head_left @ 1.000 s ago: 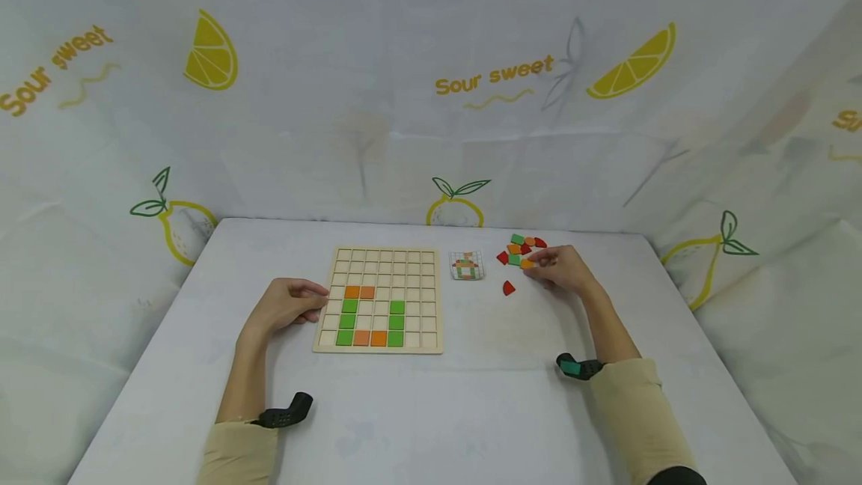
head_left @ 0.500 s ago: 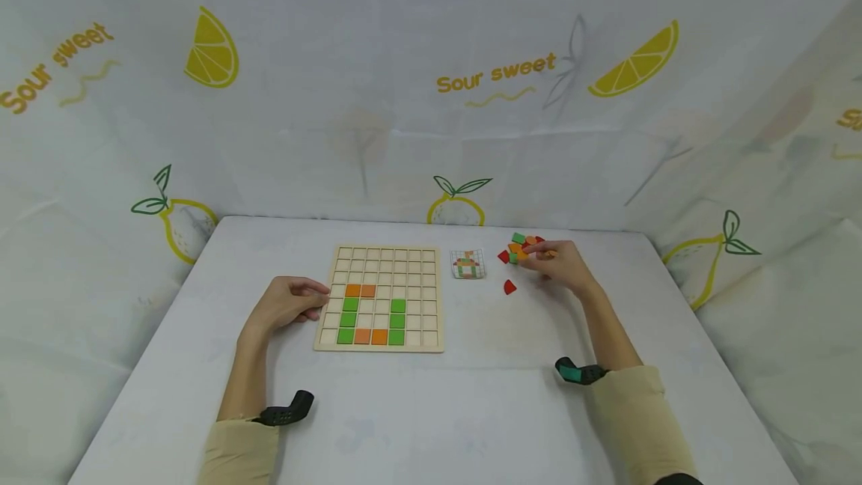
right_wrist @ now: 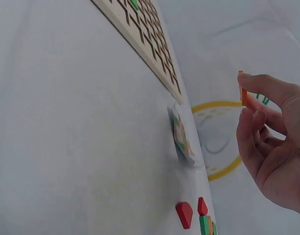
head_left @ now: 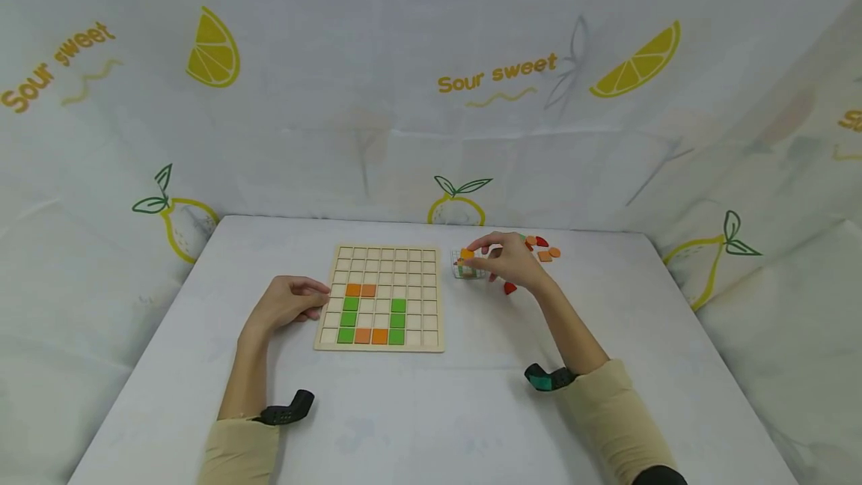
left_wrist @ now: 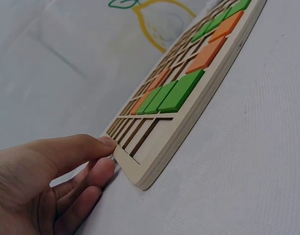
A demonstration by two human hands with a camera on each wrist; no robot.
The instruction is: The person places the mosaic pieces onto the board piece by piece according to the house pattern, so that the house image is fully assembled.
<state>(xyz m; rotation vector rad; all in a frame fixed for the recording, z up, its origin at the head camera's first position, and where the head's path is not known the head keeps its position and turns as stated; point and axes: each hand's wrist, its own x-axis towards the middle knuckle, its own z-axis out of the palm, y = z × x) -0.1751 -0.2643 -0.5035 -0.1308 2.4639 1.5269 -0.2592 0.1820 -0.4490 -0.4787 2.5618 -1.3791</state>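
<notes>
My left hand [head_left: 289,300] rests at the left edge of a pale wooden grid board [head_left: 436,320], its fingertips gripping the rim in the left wrist view. Set into the board's cells are green tiles [head_left: 349,304] in two columns and orange tiles [head_left: 379,337] at the bottom and upper left. Over to the right, my right hand [head_left: 508,259] pinches a thin orange tile [right_wrist: 243,89] between thumb and finger, raised off the table. The tile overlaps a small pattern card [head_left: 463,272] in the head view; the hand partly hides that card.
Behind the right hand lie loose pieces, among them a red one [head_left: 542,242], an orange disc [head_left: 555,252] and an orange square [head_left: 545,256]. A red wedge [head_left: 509,288] lies apart, nearer the front. A printed cloth backdrop [head_left: 323,96] rises behind the white table [head_left: 404,425].
My right hand has taken an orange tile from the loose pieces and moved left with it, over the pattern card. The left hand and the board's tiles look unchanged.
</notes>
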